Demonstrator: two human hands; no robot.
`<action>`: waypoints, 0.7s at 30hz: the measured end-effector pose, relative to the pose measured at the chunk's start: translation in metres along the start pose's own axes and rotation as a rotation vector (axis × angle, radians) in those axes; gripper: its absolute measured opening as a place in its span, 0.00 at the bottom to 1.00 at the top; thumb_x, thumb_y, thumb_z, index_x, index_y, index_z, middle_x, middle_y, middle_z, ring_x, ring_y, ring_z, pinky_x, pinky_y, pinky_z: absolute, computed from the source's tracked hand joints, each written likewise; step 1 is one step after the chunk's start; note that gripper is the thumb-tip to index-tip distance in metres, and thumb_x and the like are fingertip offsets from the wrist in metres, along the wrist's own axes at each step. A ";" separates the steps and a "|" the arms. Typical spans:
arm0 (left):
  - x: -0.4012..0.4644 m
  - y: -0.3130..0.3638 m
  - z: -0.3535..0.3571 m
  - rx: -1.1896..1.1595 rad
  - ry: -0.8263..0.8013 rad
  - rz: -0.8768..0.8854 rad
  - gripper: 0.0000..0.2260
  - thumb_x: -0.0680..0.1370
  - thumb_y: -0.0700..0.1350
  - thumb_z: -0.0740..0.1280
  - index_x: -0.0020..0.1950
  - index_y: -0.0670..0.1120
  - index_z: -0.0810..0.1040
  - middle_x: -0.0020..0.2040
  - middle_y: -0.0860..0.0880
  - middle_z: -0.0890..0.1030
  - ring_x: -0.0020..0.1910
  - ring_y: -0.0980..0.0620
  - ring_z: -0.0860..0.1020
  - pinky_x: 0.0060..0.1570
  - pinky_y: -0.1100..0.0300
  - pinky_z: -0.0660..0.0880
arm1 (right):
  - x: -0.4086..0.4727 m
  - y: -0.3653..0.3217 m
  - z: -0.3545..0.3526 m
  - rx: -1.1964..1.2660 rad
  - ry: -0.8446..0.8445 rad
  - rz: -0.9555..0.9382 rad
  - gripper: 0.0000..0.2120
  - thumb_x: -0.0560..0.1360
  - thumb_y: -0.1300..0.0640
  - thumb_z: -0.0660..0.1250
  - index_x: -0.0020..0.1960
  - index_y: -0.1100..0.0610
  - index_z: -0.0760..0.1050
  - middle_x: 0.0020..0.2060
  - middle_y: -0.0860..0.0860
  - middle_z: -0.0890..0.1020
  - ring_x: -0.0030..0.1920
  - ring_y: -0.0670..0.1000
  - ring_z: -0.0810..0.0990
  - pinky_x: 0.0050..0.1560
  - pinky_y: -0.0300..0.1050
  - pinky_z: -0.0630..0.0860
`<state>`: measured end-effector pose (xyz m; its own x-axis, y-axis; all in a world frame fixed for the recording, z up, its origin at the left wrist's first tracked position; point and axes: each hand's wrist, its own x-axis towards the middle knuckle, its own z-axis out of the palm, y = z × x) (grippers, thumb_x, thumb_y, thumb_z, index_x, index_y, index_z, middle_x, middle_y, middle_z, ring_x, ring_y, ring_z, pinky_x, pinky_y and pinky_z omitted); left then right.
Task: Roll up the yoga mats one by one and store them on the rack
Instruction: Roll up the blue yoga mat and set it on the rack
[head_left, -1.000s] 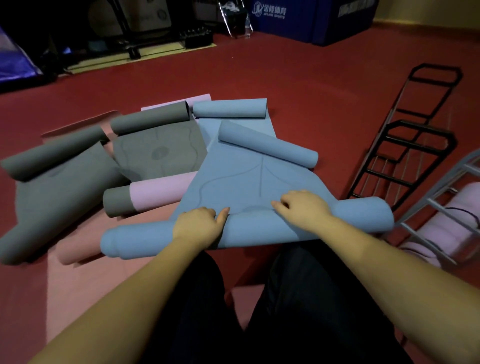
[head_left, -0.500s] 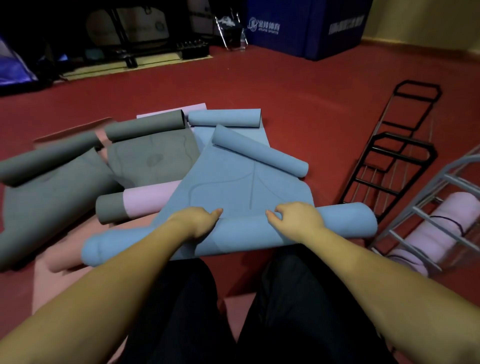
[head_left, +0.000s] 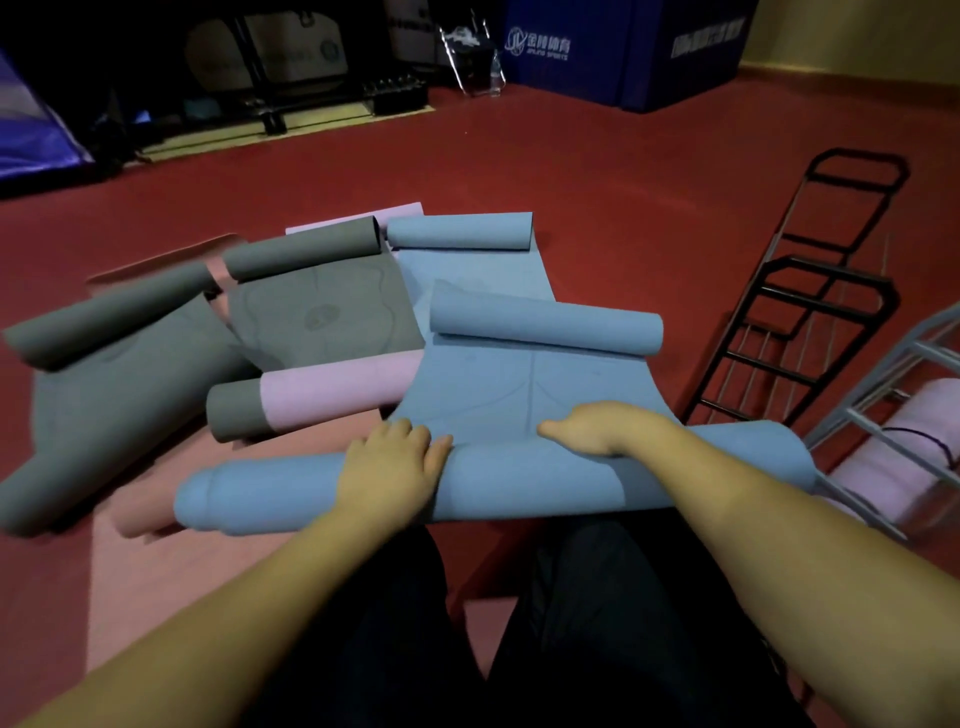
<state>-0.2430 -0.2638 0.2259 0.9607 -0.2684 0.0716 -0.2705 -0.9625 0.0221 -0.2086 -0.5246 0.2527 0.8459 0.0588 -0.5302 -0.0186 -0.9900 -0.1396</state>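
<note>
The person knelt on the red floor (head_left: 597, 171) with both hands on a blue mat (head_left: 519, 395). The near end of this mat was already rolled into a fat tube that lay across in front of the knees, and the far end was curled into a smaller roll too. The flat part stretched between the two rolls.

The left hand (head_left: 389, 467) lay flat on top of the near roll — fingers straight and pressing down, not gripping. The right hand (head_left: 597, 428) rested on the roll a little to the right, with the thumb pointing left. Its fingers were bent over the far side of the roll, so I could not tell how tightly they held it.

More mats lay spread out behind and to the left. There was a second blue mat (head_left: 462, 234), two grey mats (head_left: 322, 312) with curled ends, and a pink and grey roll (head_left: 311, 400) just beside the blue mat. A pale pink mat (head_left: 156, 545) lay flat under the near roll.

On the right stood a silver rack (head_left: 883, 415) — a pink rolled mat (head_left: 914, 452) was already stored inside it. A black wire rack (head_left: 810, 312) lay flat on the floor near it. A blue box (head_left: 623, 52) stood far back by the wall.
</note>
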 end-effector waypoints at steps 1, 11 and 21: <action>-0.009 0.001 0.007 0.035 0.051 0.015 0.23 0.78 0.60 0.52 0.40 0.45 0.78 0.38 0.43 0.78 0.39 0.39 0.78 0.40 0.48 0.74 | 0.004 -0.001 -0.003 0.013 -0.035 -0.007 0.33 0.80 0.37 0.50 0.73 0.59 0.69 0.74 0.59 0.67 0.73 0.58 0.67 0.70 0.48 0.62; 0.014 0.000 0.007 0.047 -0.068 -0.071 0.29 0.81 0.63 0.44 0.47 0.47 0.79 0.49 0.45 0.81 0.51 0.42 0.78 0.50 0.51 0.69 | 0.016 -0.003 0.001 -0.016 0.230 -0.065 0.25 0.81 0.38 0.50 0.61 0.52 0.79 0.63 0.56 0.79 0.62 0.58 0.76 0.57 0.49 0.70; 0.054 -0.008 0.007 -0.146 -0.371 -0.159 0.33 0.81 0.67 0.44 0.54 0.49 0.82 0.58 0.43 0.81 0.58 0.42 0.78 0.59 0.49 0.73 | -0.001 0.010 0.066 -0.145 0.685 -0.035 0.30 0.73 0.33 0.49 0.45 0.53 0.81 0.40 0.52 0.83 0.45 0.58 0.81 0.52 0.51 0.71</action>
<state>-0.1887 -0.2708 0.2227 0.9415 -0.1394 -0.3067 -0.0979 -0.9843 0.1469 -0.2449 -0.5261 0.1961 0.9911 0.0441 0.1259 0.0455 -0.9989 -0.0083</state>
